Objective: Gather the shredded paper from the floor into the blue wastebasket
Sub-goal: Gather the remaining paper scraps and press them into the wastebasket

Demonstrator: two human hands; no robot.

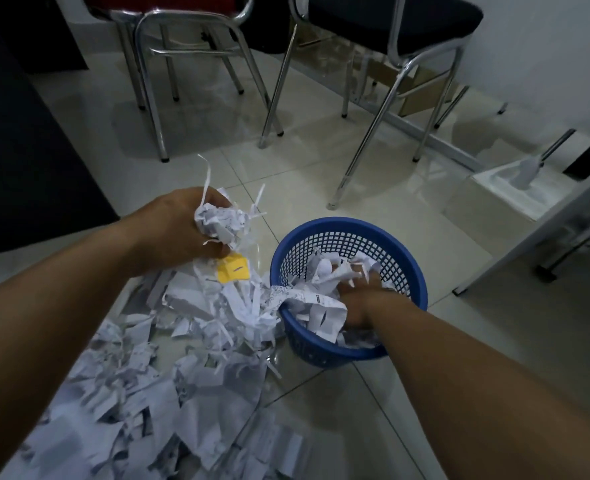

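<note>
Two hands: status?
– Left hand (179, 230): fingers curled tight round a wad of shredded paper (222, 221), over the floor pile (148, 393). Right hand (359, 299): inside the blue wastebasket (349, 226), fingers buried in scraps; grip cannot be told.
– Wastebasket position?
– Upright on the floor, touching the pile's right edge.

The glossy tiled floor (321, 174) carries a wide heap of shredded paper (169, 393), with a yellow scrap (233, 268) at its far edge. The blue wastebasket (350, 221) stands against the heap's right side. Chrome-legged chairs (155, 109) stand beyond, and a white box (501, 192) at the right.
</note>
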